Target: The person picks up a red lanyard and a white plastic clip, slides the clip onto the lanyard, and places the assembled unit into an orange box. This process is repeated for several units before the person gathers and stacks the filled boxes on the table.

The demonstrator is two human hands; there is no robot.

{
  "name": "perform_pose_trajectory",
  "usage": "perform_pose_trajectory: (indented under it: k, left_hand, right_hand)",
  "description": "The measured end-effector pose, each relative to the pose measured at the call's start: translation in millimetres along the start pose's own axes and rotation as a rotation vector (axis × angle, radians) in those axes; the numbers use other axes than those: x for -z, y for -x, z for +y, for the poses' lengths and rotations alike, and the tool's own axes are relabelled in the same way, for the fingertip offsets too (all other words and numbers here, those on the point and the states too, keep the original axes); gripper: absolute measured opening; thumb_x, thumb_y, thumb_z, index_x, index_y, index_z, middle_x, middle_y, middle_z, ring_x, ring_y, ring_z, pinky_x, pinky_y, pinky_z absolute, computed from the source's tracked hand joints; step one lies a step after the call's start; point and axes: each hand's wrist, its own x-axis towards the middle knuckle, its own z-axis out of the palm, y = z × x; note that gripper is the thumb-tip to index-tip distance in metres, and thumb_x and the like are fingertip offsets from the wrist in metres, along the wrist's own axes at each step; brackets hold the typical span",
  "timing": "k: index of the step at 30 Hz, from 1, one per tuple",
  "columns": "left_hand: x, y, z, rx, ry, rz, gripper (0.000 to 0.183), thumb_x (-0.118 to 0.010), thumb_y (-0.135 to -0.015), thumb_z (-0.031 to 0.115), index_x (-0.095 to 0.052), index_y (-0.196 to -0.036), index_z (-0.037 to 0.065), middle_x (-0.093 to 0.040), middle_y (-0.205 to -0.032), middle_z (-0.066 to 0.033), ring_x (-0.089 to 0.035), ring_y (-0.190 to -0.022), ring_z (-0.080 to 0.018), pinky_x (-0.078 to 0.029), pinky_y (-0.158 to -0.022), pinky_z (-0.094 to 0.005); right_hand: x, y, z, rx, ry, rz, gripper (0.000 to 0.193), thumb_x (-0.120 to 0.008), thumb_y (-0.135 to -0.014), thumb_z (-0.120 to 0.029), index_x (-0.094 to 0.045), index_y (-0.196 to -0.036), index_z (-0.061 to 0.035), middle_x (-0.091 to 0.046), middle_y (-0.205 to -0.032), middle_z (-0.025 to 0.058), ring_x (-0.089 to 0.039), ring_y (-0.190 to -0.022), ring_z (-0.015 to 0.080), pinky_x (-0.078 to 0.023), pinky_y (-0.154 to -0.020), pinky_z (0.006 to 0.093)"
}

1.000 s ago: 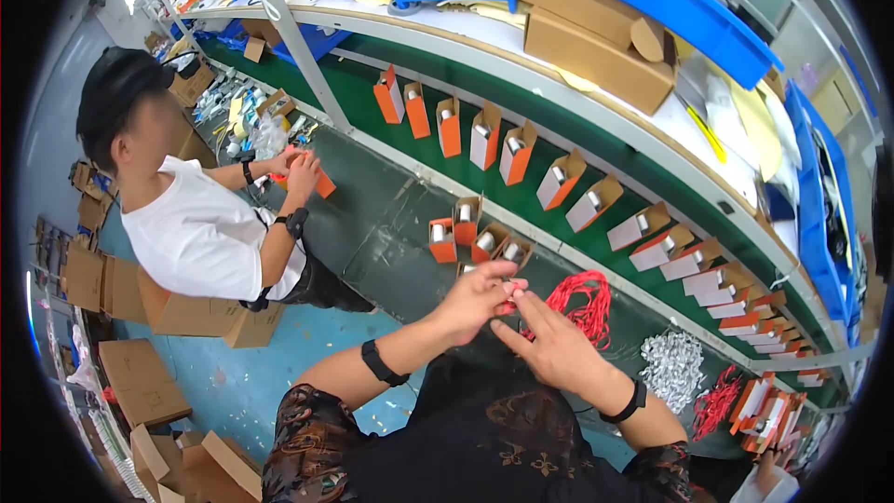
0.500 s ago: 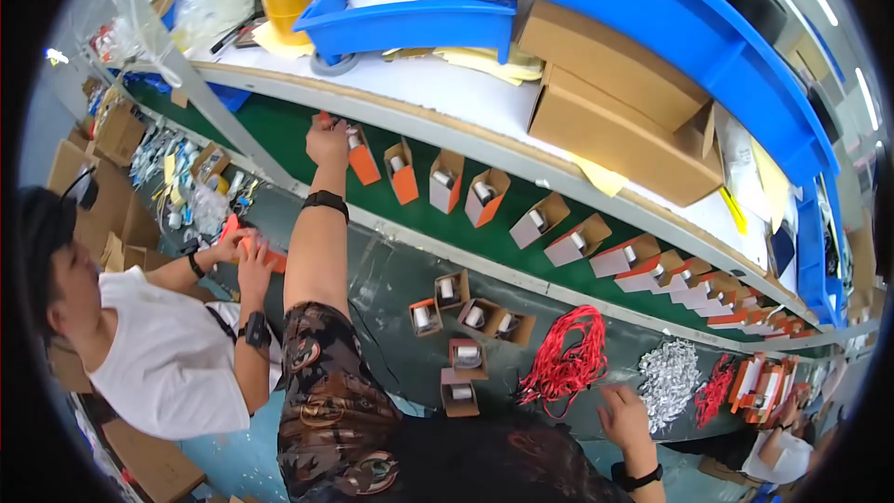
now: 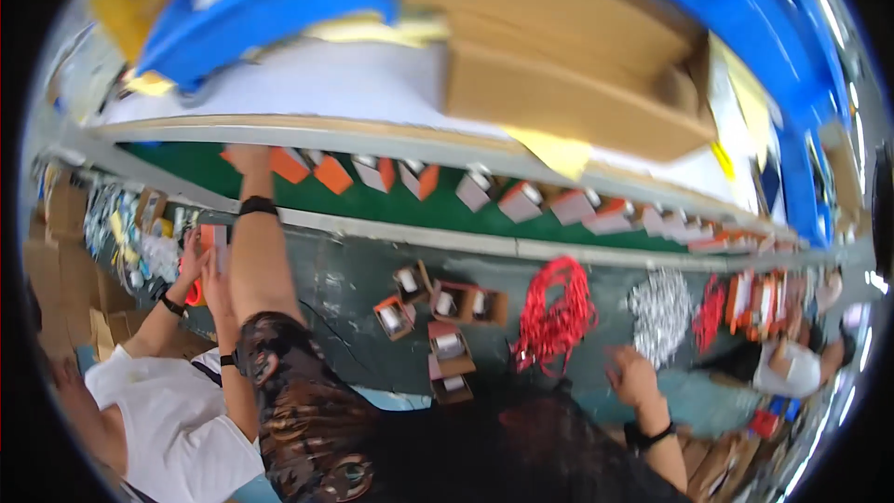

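My left hand (image 3: 250,160) reaches under the shelf edge, at the left end of a row of open orange-and-white boxes. The shelf hides its fingertips. A bit of orange shows beside the hand; whether I grip it cannot be made out. The closest box (image 3: 291,165) in the row stands just right of the hand. My right hand (image 3: 633,375) hovers at the near edge of the bench, fingers loosely apart with nothing in them. It is between a heap of red cords (image 3: 551,312) and a pile of small silvery packets (image 3: 659,307).
Several open boxes with white items (image 3: 447,346) stand mid-bench. Above, the shelf (image 3: 372,74) carries a brown carton (image 3: 568,84) and a blue bin (image 3: 270,14). At left, a person in a white shirt (image 3: 177,410) handles an orange-and-white box (image 3: 214,240). Another person (image 3: 787,368) is at far right.
My view has swung, so the scene is shifted and blurred. My left hand has gone further behind the shelf edge. The neighbouring person's hands now hold a box upright.
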Motion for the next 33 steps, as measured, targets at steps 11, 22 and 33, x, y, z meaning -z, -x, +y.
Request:
perform_pose_trajectory:
  k: [11,22,33]
  left_hand:
    - [286.0,193.2,-26.0,0.023,1.737,0.046,0.022,-0.059,-0.098,0.015,-0.058,-0.113,-0.001,-0.063,-0.111,-0.0138,-0.062,-0.105,-0.0208,-0.049,-0.091,-0.0319]
    - [390.2,503.6,-18.1,0.102,1.651,-0.262,0.008,-0.059,-0.095,0.006,-0.058,-0.101,0.002,-0.059,-0.091,-0.0054,-0.056,-0.08,-0.0145,-0.048,-0.074,-0.0284]
    - [414.2,558.9,69.4,0.055,1.639,-0.548,0.01,-0.062,-0.093,0.004,-0.061,-0.102,0.001,-0.063,-0.091,-0.0037,-0.06,-0.081,-0.0091,-0.05,-0.073,-0.023]
  right_hand:
    - [-117.9,-64.7,68.9,-0.028,-0.149,-0.155,0.026,-0.066,-0.083,-0.024,-0.068,-0.107,-0.0131,-0.068,-0.097,0.0152,-0.065,-0.091,0.0371,-0.052,-0.079,0.048]
    - [-126.1,-115.0,39.8,0.398,-0.131,-0.02,0.033,-0.078,-0.071,-0.035,-0.072,-0.097,-0.017,-0.066,-0.088,0.0094,-0.065,-0.09,0.0318,-0.053,-0.077,0.0441]
    - [-89.9,-86.6,70.9,0.536,-0.651,0.504,0.011,-0.069,-0.085,-0.016,-0.067,-0.083,-0.0051,-0.065,-0.08,0.0065,-0.065,-0.076,0.0239,-0.052,-0.07,0.0387]
